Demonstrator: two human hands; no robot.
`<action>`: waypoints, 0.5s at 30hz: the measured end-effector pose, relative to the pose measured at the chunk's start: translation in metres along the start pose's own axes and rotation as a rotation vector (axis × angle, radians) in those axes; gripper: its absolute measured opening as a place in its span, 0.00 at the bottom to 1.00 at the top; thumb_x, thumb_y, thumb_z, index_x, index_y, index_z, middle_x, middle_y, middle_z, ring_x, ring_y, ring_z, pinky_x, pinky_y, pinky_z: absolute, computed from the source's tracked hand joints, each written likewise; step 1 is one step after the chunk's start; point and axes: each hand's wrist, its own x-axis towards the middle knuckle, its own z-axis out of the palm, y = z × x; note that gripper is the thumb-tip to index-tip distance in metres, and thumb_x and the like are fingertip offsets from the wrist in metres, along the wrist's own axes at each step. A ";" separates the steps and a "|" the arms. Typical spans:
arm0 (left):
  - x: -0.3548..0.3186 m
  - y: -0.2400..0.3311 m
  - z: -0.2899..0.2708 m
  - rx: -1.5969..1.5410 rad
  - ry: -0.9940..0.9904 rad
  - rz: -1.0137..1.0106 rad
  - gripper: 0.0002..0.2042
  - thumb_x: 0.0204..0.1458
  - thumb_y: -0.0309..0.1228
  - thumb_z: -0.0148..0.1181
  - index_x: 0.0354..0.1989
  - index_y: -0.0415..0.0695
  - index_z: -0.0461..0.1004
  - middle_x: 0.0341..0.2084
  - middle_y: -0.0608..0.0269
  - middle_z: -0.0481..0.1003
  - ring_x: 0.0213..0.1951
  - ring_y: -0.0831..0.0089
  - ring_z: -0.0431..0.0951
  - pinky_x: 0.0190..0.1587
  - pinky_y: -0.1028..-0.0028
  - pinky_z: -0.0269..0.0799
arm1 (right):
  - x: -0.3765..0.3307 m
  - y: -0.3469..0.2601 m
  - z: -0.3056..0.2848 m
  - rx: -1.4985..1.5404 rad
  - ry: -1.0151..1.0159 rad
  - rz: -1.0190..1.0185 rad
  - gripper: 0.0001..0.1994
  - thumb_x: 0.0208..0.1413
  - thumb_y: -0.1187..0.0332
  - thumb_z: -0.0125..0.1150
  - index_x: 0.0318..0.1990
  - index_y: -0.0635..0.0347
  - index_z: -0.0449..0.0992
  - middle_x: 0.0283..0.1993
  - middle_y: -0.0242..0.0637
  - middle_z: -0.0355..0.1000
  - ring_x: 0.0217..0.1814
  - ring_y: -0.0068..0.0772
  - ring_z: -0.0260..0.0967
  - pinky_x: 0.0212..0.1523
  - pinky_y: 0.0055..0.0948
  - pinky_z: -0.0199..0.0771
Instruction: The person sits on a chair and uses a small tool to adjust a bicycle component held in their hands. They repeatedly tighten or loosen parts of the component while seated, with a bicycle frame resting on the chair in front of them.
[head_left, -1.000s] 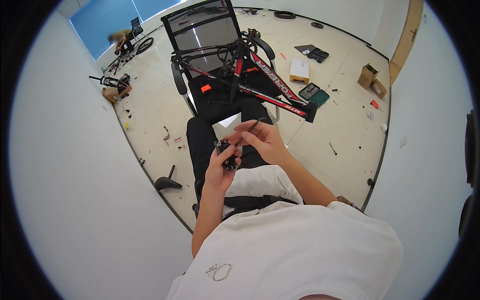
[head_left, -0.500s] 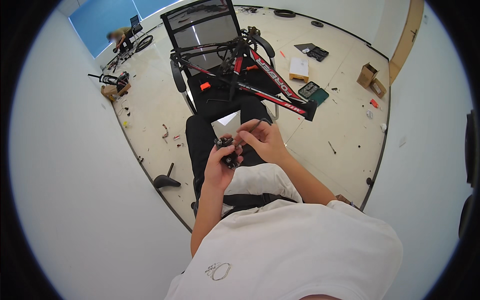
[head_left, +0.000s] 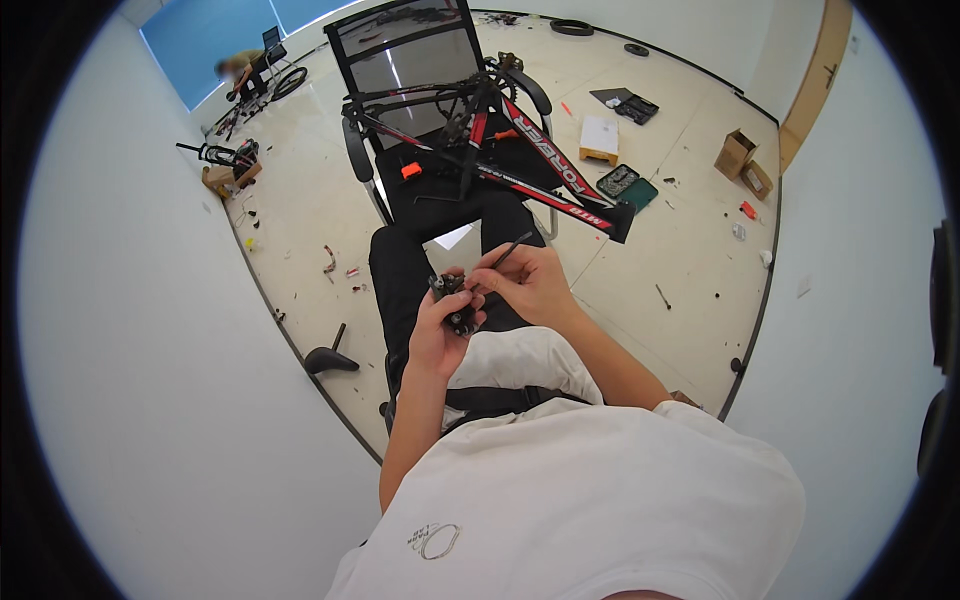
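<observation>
Above my lap, my left hand (head_left: 436,322) is closed around a small black part (head_left: 459,318) with shiny metal bits, perhaps a bicycle pedal; its exact kind I cannot make out. Close beside it, my right hand (head_left: 530,284) pinches a thin dark hex key (head_left: 515,249). The long piece slants up and right out of the fingers, and its lower end is hidden at the black part. In front of my knees, a black and red bicycle frame (head_left: 540,190) lies across a black mesh chair (head_left: 420,205).
An orange object (head_left: 411,171) and an orange-handled tool (head_left: 502,134) rest on the chair. A saddle (head_left: 332,360) lies on the floor at left. Toolboxes (head_left: 618,181), a white-topped box (head_left: 599,136) and cardboard boxes (head_left: 736,153) stand right. Far left, another person (head_left: 243,72) bends over bike parts.
The hex key has turned in my right fingers: its bent outer end no longer shows, and it now points straight up and right. My left hand stays about where it was.
</observation>
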 end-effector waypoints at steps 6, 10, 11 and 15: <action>0.002 0.001 0.002 -0.039 -0.008 -0.025 0.18 0.49 0.21 0.58 0.49 0.43 0.65 0.34 0.61 0.72 0.36 0.70 0.74 0.33 0.72 0.73 | 0.003 0.001 0.000 0.119 -0.011 0.063 0.09 0.62 0.73 0.52 0.43 0.71 0.73 0.35 0.42 0.77 0.39 0.30 0.77 0.43 0.28 0.79; -0.002 0.007 0.008 -0.098 0.030 0.010 0.17 0.48 0.21 0.55 0.48 0.43 0.65 0.32 0.59 0.71 0.34 0.68 0.73 0.33 0.70 0.72 | 0.008 -0.011 -0.006 0.212 0.025 0.037 0.10 0.65 0.70 0.45 0.48 0.67 0.65 0.33 0.41 0.76 0.34 0.29 0.75 0.37 0.27 0.77; -0.004 0.011 0.009 -0.124 0.040 0.022 0.17 0.47 0.21 0.54 0.48 0.43 0.65 0.32 0.58 0.71 0.34 0.67 0.72 0.33 0.69 0.72 | 0.009 -0.014 -0.011 0.242 0.019 0.051 0.09 0.65 0.69 0.44 0.47 0.66 0.64 0.32 0.39 0.75 0.30 0.27 0.73 0.33 0.25 0.75; -0.006 0.013 0.013 -0.051 0.052 0.230 0.18 0.45 0.20 0.52 0.47 0.42 0.64 0.29 0.57 0.70 0.33 0.66 0.71 0.33 0.68 0.71 | 0.009 -0.021 -0.027 0.285 -0.104 0.335 0.07 0.65 0.65 0.46 0.41 0.56 0.58 0.21 0.26 0.59 0.17 0.16 0.53 0.17 0.19 0.53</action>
